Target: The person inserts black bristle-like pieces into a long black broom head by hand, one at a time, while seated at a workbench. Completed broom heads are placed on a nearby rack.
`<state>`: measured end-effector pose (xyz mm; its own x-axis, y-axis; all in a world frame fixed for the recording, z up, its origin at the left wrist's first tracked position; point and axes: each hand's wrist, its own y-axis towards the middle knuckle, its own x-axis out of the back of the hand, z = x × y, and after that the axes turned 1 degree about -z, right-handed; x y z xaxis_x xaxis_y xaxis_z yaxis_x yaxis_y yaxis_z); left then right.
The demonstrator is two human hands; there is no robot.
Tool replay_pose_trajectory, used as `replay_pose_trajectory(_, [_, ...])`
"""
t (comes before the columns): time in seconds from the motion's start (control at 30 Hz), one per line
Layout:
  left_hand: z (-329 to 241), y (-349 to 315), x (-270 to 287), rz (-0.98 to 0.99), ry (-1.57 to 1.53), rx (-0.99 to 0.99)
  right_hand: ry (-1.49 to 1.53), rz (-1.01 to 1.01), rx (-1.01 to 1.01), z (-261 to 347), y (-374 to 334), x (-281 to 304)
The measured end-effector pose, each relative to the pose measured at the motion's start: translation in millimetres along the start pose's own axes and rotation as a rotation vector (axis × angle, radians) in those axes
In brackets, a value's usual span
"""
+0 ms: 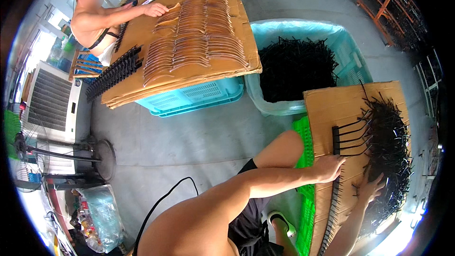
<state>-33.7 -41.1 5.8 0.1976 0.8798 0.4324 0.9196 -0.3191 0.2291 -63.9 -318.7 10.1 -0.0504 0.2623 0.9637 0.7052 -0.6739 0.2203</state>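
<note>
My left hand (330, 168) is closed in a pinch over a long black spiked strip (333, 199), its fingertips at the strip's right edge. What lies between those fingers is too small to make out. Above the hand, several thin black bent sticks (353, 131), like eyeglass temples, stick out to the right from the strip's far end; bare spikes line the part below. At the near left edge of a heap of similar black sticks (389, 147), my right hand (371, 188) has its fingers apart. Strip and heap both lie on a cardboard sheet (320, 118).
A green crate (305, 199) shows beneath the cardboard. Beyond stands a lined turquoise bin (353, 61) full of black sticks. On another cardboard-topped table (128, 92) lie rows of brown curved pieces (194, 42) and black racks (116, 73); a co-worker's hand (156, 9) touches the pieces. A fan (21, 149) stands left.
</note>
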Motion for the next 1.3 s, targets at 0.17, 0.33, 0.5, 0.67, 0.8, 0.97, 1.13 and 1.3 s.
replay_pose_trajectory(0.17, [3, 9, 5, 0.118, -0.039, 0.059, -0.135, 0.078, 0.013, -4, 11, 4])
replay_pose_trajectory(0.33, [-1, 11, 13, 0.218, -0.042, 0.064, 0.022, 0.006, 0.227, -46, 7, -22])
replay_pose_trajectory(0.5, [-5, 7, -1, 0.263, -0.061, 0.041, 0.258, -0.101, 0.512, -32, -35, 30])
replay_pose_trajectory(0.67, [3, 3, 19, 0.320, -0.085, 0.045, 0.229, 0.413, 0.415, 30, -60, 95])
replay_pose_trajectory(0.8, [-3, 10, 21, 0.244, 0.026, 0.008, 0.617, 0.372, 0.612, 9, -46, 66])
replay_pose_trajectory(0.97, [8, 13, 27, 0.148, -0.033, 0.008, 0.932, 0.451, 0.165, -15, -17, 55])
replay_pose_trajectory(1.13, [7, 12, 43, 0.154, 0.057, 0.024, 0.552, 0.094, 0.092, 5, -24, 74])
replay_pose_trajectory(1.3, [5, 14, 45, 0.245, 0.054, 0.130, 0.330, 0.348, 0.433, 42, -46, 101])
